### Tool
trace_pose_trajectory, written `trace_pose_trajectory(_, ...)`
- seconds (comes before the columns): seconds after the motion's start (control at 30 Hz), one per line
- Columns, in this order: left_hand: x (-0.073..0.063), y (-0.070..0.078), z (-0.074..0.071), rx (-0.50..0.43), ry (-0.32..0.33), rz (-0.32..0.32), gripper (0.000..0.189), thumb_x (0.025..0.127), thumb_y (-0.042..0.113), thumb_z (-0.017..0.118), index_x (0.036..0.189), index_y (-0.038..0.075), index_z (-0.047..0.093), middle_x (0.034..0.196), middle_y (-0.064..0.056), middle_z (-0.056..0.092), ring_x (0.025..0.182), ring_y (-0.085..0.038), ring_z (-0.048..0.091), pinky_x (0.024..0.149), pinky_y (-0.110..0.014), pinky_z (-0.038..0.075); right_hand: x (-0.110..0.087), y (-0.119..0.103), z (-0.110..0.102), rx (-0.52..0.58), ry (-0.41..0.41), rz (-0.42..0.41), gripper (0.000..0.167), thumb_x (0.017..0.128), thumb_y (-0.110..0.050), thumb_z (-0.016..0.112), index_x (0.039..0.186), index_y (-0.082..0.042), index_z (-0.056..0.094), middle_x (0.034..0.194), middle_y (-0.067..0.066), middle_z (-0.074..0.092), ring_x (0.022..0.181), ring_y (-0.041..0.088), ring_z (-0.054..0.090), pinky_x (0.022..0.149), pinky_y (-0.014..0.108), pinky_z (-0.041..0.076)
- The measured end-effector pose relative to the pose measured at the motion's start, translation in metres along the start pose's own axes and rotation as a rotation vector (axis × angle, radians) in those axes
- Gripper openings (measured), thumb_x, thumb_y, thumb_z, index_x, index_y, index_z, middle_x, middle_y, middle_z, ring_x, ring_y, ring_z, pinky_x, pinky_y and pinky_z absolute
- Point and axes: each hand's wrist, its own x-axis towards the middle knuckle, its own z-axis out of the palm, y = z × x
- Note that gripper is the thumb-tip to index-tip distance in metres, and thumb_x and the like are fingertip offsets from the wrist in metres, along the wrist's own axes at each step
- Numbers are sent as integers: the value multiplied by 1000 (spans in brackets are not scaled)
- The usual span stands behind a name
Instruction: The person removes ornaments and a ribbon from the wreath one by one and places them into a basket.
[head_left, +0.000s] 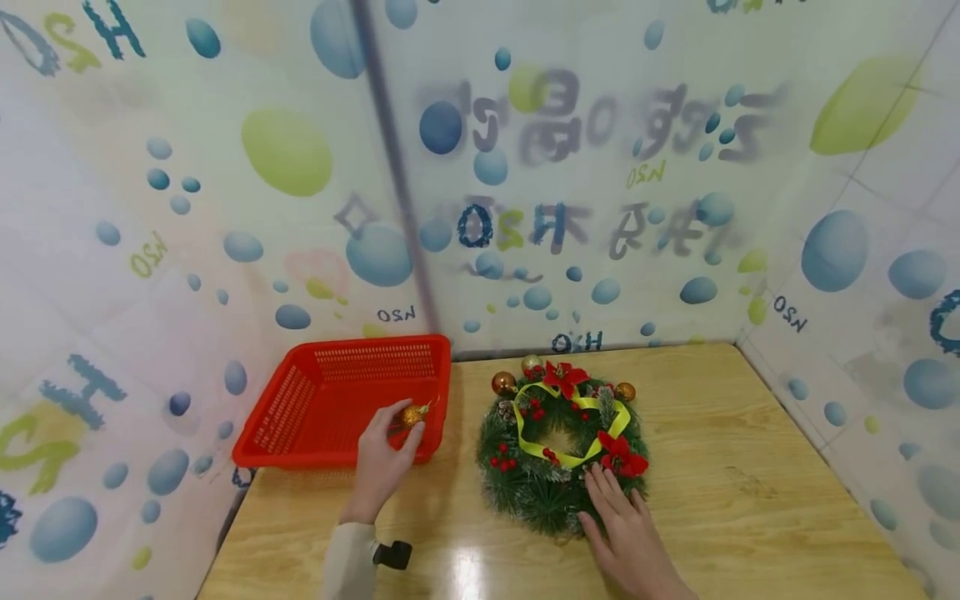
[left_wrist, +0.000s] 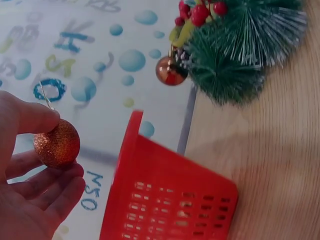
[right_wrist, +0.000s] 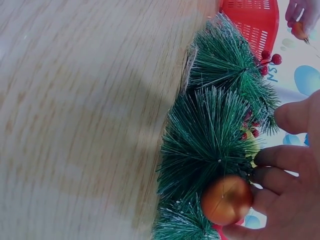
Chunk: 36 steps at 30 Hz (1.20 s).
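My left hand [head_left: 381, 467] pinches a glittery orange-gold ball ornament [left_wrist: 57, 144] between thumb and fingers, with its thin hanging loop sticking up. It is over the right side of a red plastic basket [head_left: 330, 460]. A green Christmas wreath [head_left: 543, 504] lies on the table, with red flowers, berries, pinecones, a yellow ribbon [head_left: 522, 429] and several ball ornaments on its edge. My right hand [head_left: 626, 533] rests on the wreath's lower right side, fingers extended, below a red flower [head_left: 622, 455]. In the right wrist view a smooth orange ball [right_wrist: 227, 200] hangs beside those fingers.
The basket stands at the left of the wooden table [head_left: 750, 483], left of the wreath. Walls [head_left: 600, 167] with blue and green bubble prints enclose the table at the back and both sides. A black wrist strap piece [head_left: 393, 554] shows at the left sleeve.
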Motion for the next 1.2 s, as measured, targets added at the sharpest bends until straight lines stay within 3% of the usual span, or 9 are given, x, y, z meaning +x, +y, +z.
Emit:
trace_pose_trajectory(0.23, 4, -21, -14, 48, 21, -58, 42, 91, 7, 75, 131, 2, 63, 116, -15, 67, 104, -30, 67, 90, -51, 57, 0, 0, 1, -10, -5, 1, 54, 99, -25, 66, 146, -1, 53, 153, 19, 48, 138, 40, 50, 100, 75, 42)
trace_pose_trajectory(0.53, 14, -38, -30, 58, -20, -138, 41, 97, 12, 69, 135, 1, 59, 120, -18, 65, 109, -34, 65, 93, -54, 55, -1, 1, 2, -19, 24, -20, 55, 98, -24, 67, 146, -1, 53, 153, 19, 49, 136, 40, 51, 97, 75, 44)
trace_pose_trajectory(0.83, 27, -69, -39, 122, -47, -229, 42, 98, 12, 67, 136, 0, 57, 124, -20, 64, 112, -34, 65, 97, -51, 55, -1, -1, 3, -14, 30, -11, 55, 97, -24, 68, 145, 0, 54, 152, 19, 50, 135, 40, 53, 97, 75, 44)
trace_pose_trajectory(1.2, 49, -80, -48, 136, -125, -292, 44, 100, 13, 62, 140, -2, 52, 131, -25, 60, 119, -38, 60, 101, -53, 53, -1, -2, 2, -5, -11, 29, 55, 99, -27, 66, 146, -2, 53, 153, 17, 48, 139, 38, 49, 100, 75, 42)
